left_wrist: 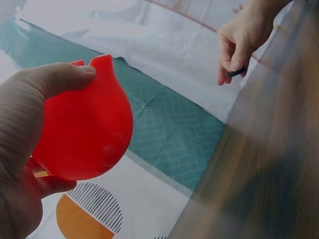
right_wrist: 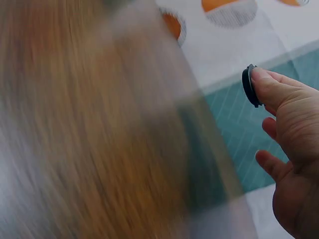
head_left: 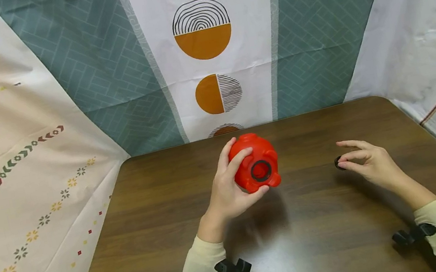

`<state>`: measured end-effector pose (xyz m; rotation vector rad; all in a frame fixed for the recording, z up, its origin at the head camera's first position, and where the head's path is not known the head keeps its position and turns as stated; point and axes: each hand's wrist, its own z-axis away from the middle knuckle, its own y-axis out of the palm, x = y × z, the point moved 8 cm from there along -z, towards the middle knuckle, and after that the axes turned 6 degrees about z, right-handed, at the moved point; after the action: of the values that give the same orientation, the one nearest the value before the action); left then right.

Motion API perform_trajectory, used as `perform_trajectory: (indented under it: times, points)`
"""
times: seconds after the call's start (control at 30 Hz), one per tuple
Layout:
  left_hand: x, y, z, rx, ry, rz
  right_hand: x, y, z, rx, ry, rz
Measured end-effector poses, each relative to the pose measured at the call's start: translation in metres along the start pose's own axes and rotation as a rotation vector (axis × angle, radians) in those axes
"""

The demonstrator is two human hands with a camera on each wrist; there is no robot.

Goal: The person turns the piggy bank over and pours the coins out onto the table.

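A red piggy bank (head_left: pixel 262 146), glossy and round with stubby feet, is held above the table by my left hand (head_left: pixel 229 194). Its underside, with a round black-rimmed hole, faces me in the head view. In the left wrist view the thumb and fingers curl round the bank's body (left_wrist: pixel 94 132). Well to the right, my right hand (head_left: pixel 374 165) pinches a small round black plug (head_left: pixel 337 163) between thumb and fingers, apart from the bank. The right wrist view shows the plug (right_wrist: pixel 248 87) nearly edge-on, with the other fingers spread away from it.
A brown wooden table (head_left: pixel 163 223) lies under both hands. Patterned cloth (head_left: pixel 101 69) hangs behind its far edge, and pale cloths hang at the left and right sides. Black wrist straps (head_left: pixel 232 268) sit over both sleeves.
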<state>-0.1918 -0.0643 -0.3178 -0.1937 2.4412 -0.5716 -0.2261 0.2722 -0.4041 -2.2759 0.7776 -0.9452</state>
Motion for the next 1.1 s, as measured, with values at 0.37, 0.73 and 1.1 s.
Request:
perform_trajectory:
  times: [0.37, 0.73, 1.1]
  points:
    - [-0.001, 0.002, -0.001, 0.006, 0.003, -0.011, -0.025, -0.004, 0.001, 0.025, 0.007, 0.141]
    - [0.003, 0.004, 0.000, 0.016, -0.018, -0.004, -0.035, 0.000, 0.001, 0.033, 0.011, 0.176]
    - [0.004, 0.006, 0.001, 0.025, -0.025, -0.023, -0.054, 0.012, 0.004, 0.122, 0.045, 0.176]
